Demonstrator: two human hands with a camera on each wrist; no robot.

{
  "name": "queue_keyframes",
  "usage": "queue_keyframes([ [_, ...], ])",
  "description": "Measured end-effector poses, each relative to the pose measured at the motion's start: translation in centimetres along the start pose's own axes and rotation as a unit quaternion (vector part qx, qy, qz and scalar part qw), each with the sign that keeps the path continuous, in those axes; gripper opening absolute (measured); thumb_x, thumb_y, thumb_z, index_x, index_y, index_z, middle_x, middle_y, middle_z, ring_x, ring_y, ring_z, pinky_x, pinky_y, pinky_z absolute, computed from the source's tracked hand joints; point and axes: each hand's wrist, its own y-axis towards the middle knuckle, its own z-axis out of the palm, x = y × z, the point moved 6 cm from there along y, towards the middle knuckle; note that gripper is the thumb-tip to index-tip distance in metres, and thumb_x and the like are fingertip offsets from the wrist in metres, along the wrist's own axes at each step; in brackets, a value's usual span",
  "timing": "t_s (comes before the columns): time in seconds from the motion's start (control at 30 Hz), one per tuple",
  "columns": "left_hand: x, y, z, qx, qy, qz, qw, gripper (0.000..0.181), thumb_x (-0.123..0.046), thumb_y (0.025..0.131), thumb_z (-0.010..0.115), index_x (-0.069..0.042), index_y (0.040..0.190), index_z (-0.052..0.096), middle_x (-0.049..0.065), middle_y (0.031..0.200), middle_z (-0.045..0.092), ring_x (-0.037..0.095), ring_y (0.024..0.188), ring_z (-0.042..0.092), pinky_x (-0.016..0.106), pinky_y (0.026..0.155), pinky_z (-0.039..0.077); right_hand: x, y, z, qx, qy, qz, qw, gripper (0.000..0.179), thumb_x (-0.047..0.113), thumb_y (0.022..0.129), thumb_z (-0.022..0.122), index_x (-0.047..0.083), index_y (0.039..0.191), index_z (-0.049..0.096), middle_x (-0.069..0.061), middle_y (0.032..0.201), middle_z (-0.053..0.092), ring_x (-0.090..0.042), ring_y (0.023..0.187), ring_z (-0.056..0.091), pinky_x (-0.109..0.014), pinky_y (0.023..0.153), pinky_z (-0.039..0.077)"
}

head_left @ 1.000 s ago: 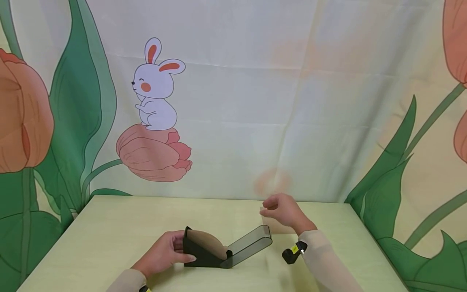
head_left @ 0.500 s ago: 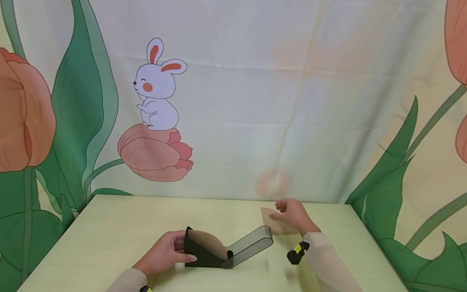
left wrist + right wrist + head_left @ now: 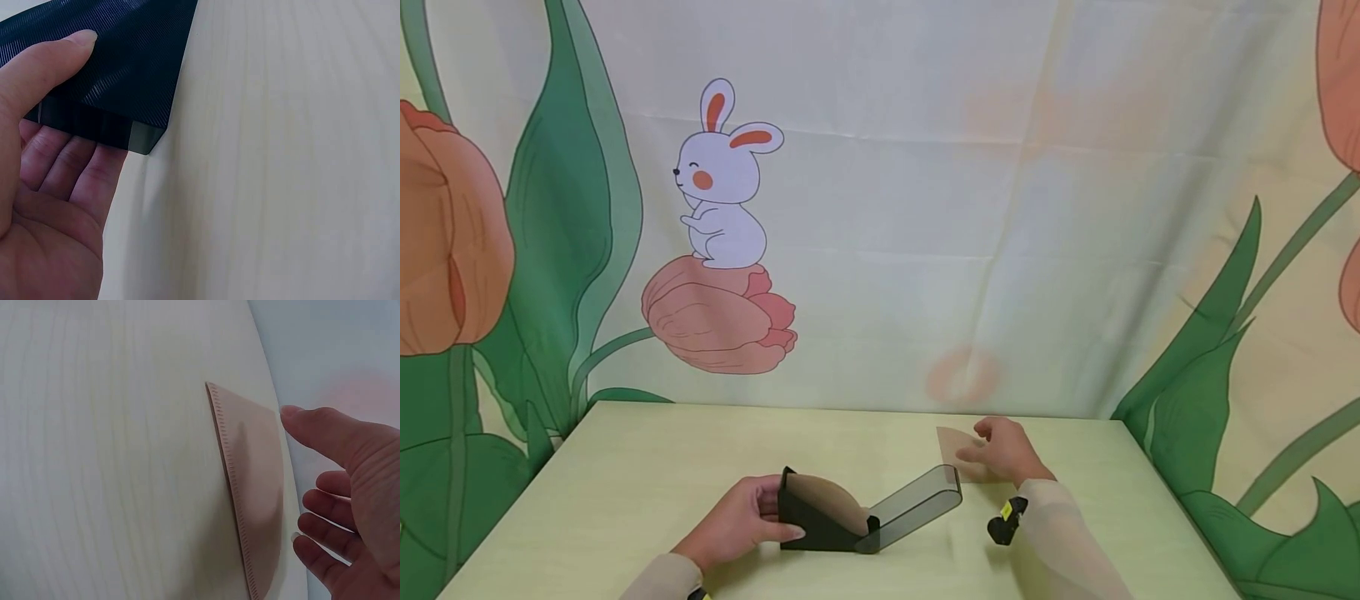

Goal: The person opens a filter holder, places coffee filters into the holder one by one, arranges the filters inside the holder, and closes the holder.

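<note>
My left hand (image 3: 737, 518) grips the closed left end of a black coffee filter holder (image 3: 812, 527), thumb on its ribbed side wall (image 3: 119, 69) and fingers behind. Its smoky see-through lid (image 3: 917, 504) is swung open to the right. Brown paper coffee filters (image 3: 826, 497) stand inside. A single brown coffee filter (image 3: 953, 443) lies flat on the table behind the lid; its crimped edge shows in the right wrist view. My right hand (image 3: 1009, 454) hovers over that filter's right part, thumb and fingers apart and nothing held.
The pale wood-grain table (image 3: 647, 454) runs back to a printed cloth backdrop (image 3: 865, 250) with a rabbit and tulips. A small black wrist camera (image 3: 1003, 525) hangs at the right sleeve.
My right hand has moved right and slightly down from the loose filter's left corner, and its fingers have spread. The left hand and holder have stayed put.
</note>
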Motion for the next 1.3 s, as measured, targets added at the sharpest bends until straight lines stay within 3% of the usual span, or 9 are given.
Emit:
queue_keyframes([
  [0.27, 0.0, -0.1, 0.0, 0.003, -0.004, -0.001, 1.0000, 0.053, -0.014, 0.081, 0.088, -0.003, 0.128, 0.065, 0.012, 0.118, 0.076, 0.022, 0.107, 0.073, 0.027, 0.091, 0.059, -1.3, 1.1, 0.8, 0.006, -0.021, 0.013, 0.9997, 0.067, 0.033, 0.079, 0.089, -0.004, 0.130, 0.064, -0.019, 0.131, 0.067, -0.034, 0.120, 0.062, -0.051, 0.104, 0.050],
  [0.77, -0.2, -0.2, 0.1, 0.001, -0.002, 0.000, 1.0000, 0.055, -0.015, 0.081, 0.088, -0.002, 0.129, 0.065, 0.012, 0.118, 0.076, 0.021, 0.106, 0.073, 0.025, 0.090, 0.059, -1.7, 1.7, 1.3, 0.021, -0.063, 0.028, 0.9974, 0.066, 0.036, 0.073, 0.091, -0.002, 0.121, 0.068, -0.011, 0.112, 0.071, -0.023, 0.097, 0.062, -0.045, 0.094, 0.054],
  [1.1, -0.2, -0.2, 0.1, 0.004, 0.000, 0.000, 1.0000, 0.053, -0.014, 0.082, 0.087, -0.002, 0.128, 0.065, 0.013, 0.118, 0.075, 0.023, 0.107, 0.073, 0.025, 0.090, 0.059, -1.2, 1.6, 1.3, 0.028, -0.075, 0.042, 0.9959, 0.063, 0.036, 0.070, 0.093, -0.003, 0.114, 0.068, -0.013, 0.111, 0.070, -0.025, 0.097, 0.061, -0.045, 0.092, 0.054],
  [1.3, -0.2, -0.1, 0.0, 0.003, 0.000, -0.003, 1.0000, 0.052, -0.012, 0.082, 0.087, -0.001, 0.128, 0.064, 0.015, 0.118, 0.075, 0.026, 0.107, 0.073, 0.026, 0.090, 0.059, -0.9, 1.3, 1.2, 0.035, -0.077, 0.049, 0.9952, 0.067, 0.036, 0.071, 0.093, -0.004, 0.118, 0.066, -0.015, 0.114, 0.069, -0.026, 0.099, 0.061, -0.046, 0.095, 0.052],
])
